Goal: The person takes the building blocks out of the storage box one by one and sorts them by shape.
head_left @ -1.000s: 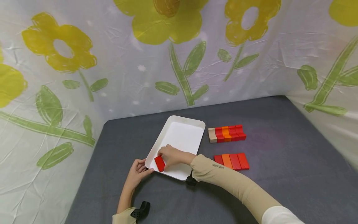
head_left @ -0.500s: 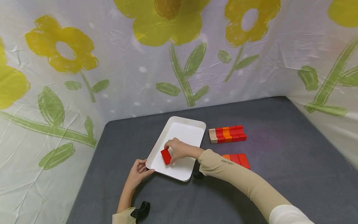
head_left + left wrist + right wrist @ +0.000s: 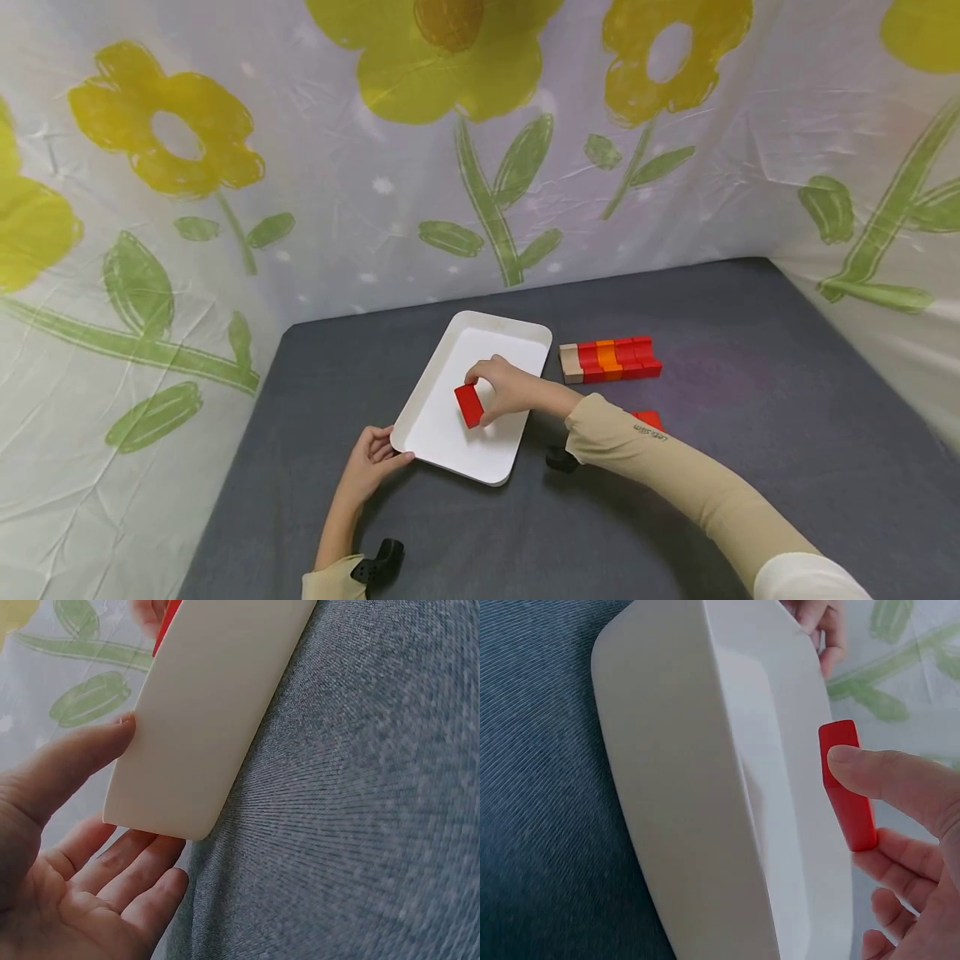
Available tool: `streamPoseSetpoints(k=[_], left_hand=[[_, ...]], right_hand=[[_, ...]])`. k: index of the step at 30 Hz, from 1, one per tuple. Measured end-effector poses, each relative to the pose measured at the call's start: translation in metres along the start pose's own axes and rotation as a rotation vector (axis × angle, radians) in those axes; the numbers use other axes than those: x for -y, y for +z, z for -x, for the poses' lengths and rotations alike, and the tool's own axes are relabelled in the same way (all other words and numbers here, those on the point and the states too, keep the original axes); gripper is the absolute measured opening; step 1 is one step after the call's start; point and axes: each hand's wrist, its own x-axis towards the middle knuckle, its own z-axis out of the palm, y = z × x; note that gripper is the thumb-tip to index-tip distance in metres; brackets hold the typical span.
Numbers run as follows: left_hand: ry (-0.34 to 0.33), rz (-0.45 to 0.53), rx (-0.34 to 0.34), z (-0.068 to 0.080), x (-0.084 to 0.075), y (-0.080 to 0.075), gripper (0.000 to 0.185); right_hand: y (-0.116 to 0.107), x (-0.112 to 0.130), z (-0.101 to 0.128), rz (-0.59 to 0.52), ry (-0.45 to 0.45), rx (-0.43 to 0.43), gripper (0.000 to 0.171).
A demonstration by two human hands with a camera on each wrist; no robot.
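My right hand point(image 3: 504, 388) pinches a red block point(image 3: 469, 405) between thumb and fingers, held over the middle of a white tray point(image 3: 442, 437). In the right wrist view the red block point(image 3: 847, 786) sits under my thumb, just above the tray point(image 3: 697, 787). My left hand point(image 3: 369, 461) rests at the tray's near left corner, thumb on the rim. The left wrist view shows that hand point(image 3: 75, 847) with straight fingers under the corner of the tray point(image 3: 202, 720) and the thumb against its edge.
The tray lies on a grey cloth table point(image 3: 750, 400). A row of red, orange and tan blocks point(image 3: 609, 359) stands right of the tray. More flat red blocks point(image 3: 649, 418) lie behind my right sleeve. Flower-printed sheets point(image 3: 375, 167) wall in the table.
My right hand has carried the red block from the tray's near left corner up and right to over its middle. The left hand has stayed at the corner.
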Motion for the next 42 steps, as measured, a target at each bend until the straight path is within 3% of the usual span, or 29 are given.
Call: streamPoseSetpoints(k=[6, 11, 18, 23, 30, 33, 37, 40, 42], left_hand=[[0.025, 0.026, 0.020, -0.003, -0.004, 0.001, 0.045], [0.062, 0.047, 0.030, 0.000, 0.003, 0.000, 0.045], [0.046, 0.046, 0.031, 0.001, 0.002, -0.001, 0.046], [0.037, 0.027, 0.035, 0.001, 0.000, 0.000, 0.045], [0.004, 0.013, 0.034, 0.003, -0.001, 0.003, 0.047], [0.009, 0.015, 0.043, 0.003, -0.001, 0.003, 0.047], [0.043, 0.005, 0.042, 0.001, 0.003, 0.001, 0.047], [0.107, 0.000, 0.036, 0.000, 0.008, -0.001, 0.046], [0.185, 0.043, 0.048, 0.000, 0.011, -0.002, 0.044]], right_hand=[[-0.013, -0.006, 0.013, -0.013, 0.019, -0.045, 0.050], [-0.017, -0.009, 0.025, -0.056, 0.027, -0.046, 0.051], [-0.029, -0.014, 0.046, -0.040, 0.035, -0.101, 0.052], [-0.042, -0.021, 0.068, -0.049, 0.079, -0.129, 0.055], [-0.047, -0.038, 0.109, -0.178, 0.165, -0.153, 0.054], [-0.049, -0.046, 0.127, -0.155, 0.189, -0.162, 0.055], [-0.056, -0.055, 0.149, -0.102, 0.205, -0.175, 0.054], [-0.061, -0.061, 0.165, -0.082, 0.222, -0.189, 0.054], [-0.065, -0.064, 0.176, -0.077, 0.235, -0.197, 0.054]])
